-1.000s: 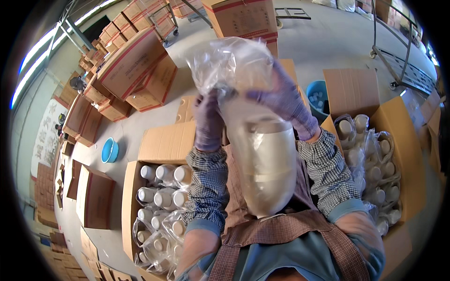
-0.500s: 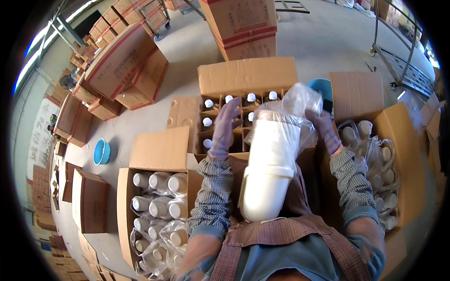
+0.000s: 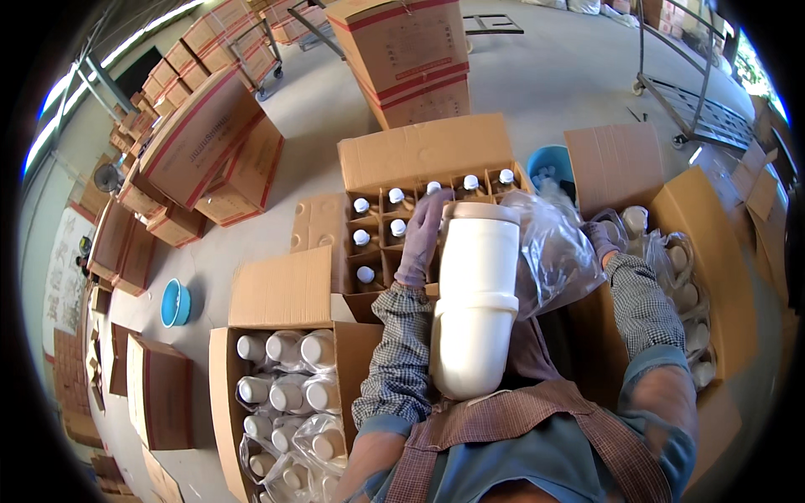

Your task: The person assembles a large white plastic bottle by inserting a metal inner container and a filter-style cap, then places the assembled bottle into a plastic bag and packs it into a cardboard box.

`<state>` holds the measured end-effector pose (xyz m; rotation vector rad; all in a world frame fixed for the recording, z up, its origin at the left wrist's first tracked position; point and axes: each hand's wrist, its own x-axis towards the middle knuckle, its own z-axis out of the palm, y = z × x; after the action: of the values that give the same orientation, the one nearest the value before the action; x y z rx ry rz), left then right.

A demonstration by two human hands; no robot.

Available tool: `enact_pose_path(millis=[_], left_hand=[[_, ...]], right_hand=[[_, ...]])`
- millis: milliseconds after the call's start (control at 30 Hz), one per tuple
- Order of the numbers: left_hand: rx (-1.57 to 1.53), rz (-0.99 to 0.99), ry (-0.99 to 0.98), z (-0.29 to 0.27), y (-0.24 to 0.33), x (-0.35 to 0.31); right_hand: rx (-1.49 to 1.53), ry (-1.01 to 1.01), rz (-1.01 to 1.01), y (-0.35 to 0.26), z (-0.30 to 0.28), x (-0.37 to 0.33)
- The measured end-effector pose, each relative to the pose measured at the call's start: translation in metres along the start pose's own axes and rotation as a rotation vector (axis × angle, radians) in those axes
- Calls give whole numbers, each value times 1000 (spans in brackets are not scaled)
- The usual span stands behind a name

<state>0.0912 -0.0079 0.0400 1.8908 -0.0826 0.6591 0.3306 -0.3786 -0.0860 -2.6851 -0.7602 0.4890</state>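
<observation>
R box [image 3: 713, 251] is at your R side, L box [image 3: 359, 360] at your L, both w/ bagged bottles [image 3: 287, 394]. Divided box [image 3: 423, 151] sits ahead, btwn them. White canister [image 3: 476, 293] is btwn your forearms, against your apron [image 3: 503, 411]. Clear bag [image 3: 549, 256] is just R of it, bunched in your R hand [image 3: 602, 239]. Your L hand [image 3: 419, 239] is unclenched, fingers extended by canister's top; can't tell if touching. White caps [image 3: 361, 238] show in divided box's cells.
</observation>
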Motion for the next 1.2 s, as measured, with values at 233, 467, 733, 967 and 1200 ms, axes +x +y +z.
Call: enact_pose_path(millis=[233, 467, 733, 967, 1200], left_hand=[[-212, 175, 159, 5, 79, -19], [-816, 82, 383, 12, 43, -56], [-970, -383, 56, 3, 37, -47], [213, 173, 75, 2, 79, -47], [-295, -194, -57, -19, 64, -32]], right_hand=[[-261, 692, 281, -61, -124, -68], [600, 533, -899, -311, -110, -177], [625, 441, -827, -308, -62, -133], [1123, 167, -887, -263, -44, -100], [843, 125, -756, -307, -95, -113]])
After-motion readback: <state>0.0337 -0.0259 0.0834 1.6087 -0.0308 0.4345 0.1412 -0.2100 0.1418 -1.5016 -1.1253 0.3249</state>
